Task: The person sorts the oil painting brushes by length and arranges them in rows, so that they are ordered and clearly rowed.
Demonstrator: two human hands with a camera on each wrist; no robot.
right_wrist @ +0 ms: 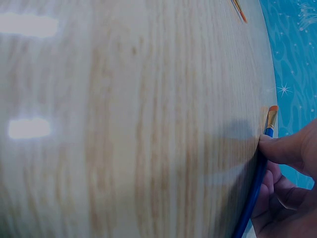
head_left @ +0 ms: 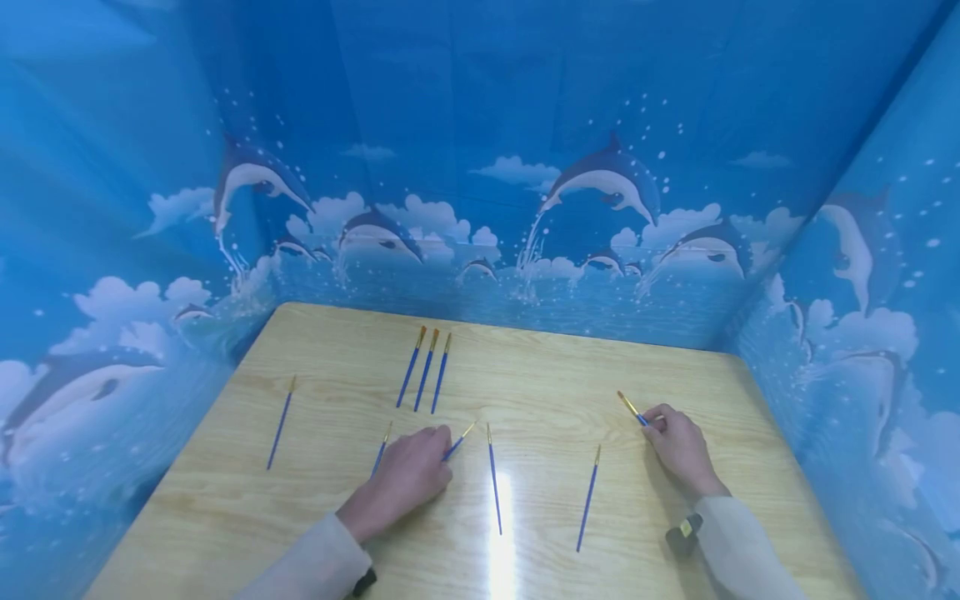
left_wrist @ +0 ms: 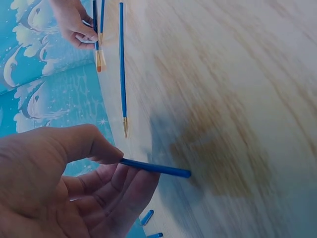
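My left hand (head_left: 408, 471) pinches a thin blue paintbrush (head_left: 459, 442) between thumb and fingers, its tip pointing up and right in the head view. In the left wrist view the blue handle end (left_wrist: 171, 171) sticks out past the fingers of that hand (left_wrist: 84, 178). Another brush (head_left: 381, 448) lies partly hidden behind the left hand. At the right, my right hand (head_left: 681, 450) pinches a brush (head_left: 632, 407) with an orange-brown tip; the right wrist view shows the thumb against its blue handle (right_wrist: 255, 191), just below the gold ferrule.
Three brushes (head_left: 428, 369) lie side by side near the back of the wooden table (head_left: 555, 367). A single brush (head_left: 281, 423) lies at the left, and two more, one (head_left: 494, 479) and another (head_left: 588, 498), between the hands. A blue dolphin-print curtain (head_left: 450, 150) surrounds the table.
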